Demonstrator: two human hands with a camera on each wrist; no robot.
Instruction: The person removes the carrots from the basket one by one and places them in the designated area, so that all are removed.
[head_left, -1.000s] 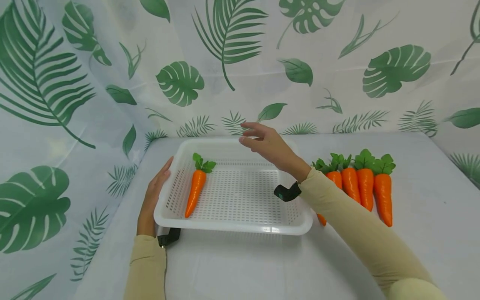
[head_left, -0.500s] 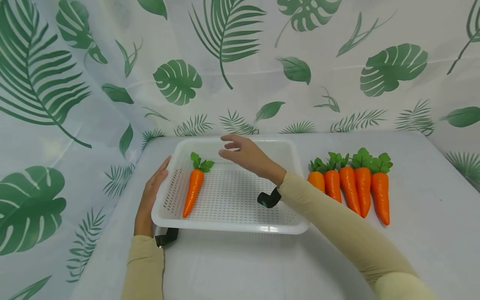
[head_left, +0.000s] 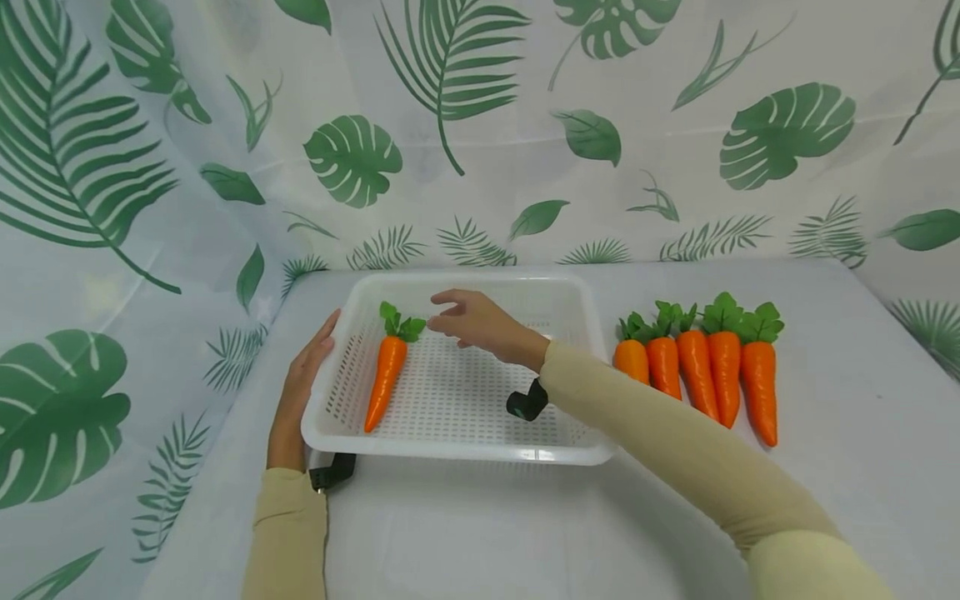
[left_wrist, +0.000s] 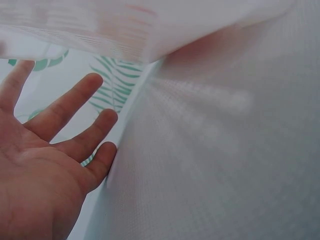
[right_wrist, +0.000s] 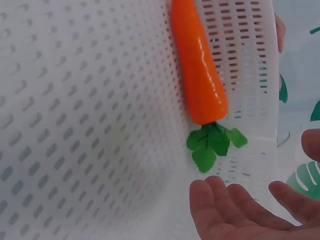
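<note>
One orange carrot with green leaves lies in the white plastic basket, along its left wall. My right hand is over the basket, fingers spread and holding nothing, its fingertips close to the carrot's leaves. In the right wrist view the leaves show just beyond the fingertips. My left hand rests along the outside of the basket's left wall. The left wrist view shows that hand with its fingers extended and spread, under the overhanging rim.
To the right of the basket several carrots lie side by side on the white table, partly hidden by my right sleeve. A leaf-patterned curtain hangs behind and at the left.
My right hand has moved left and lower over the basket, toward the carrot inside. More of the carrots on the right show now. My left hand stays against the basket.
</note>
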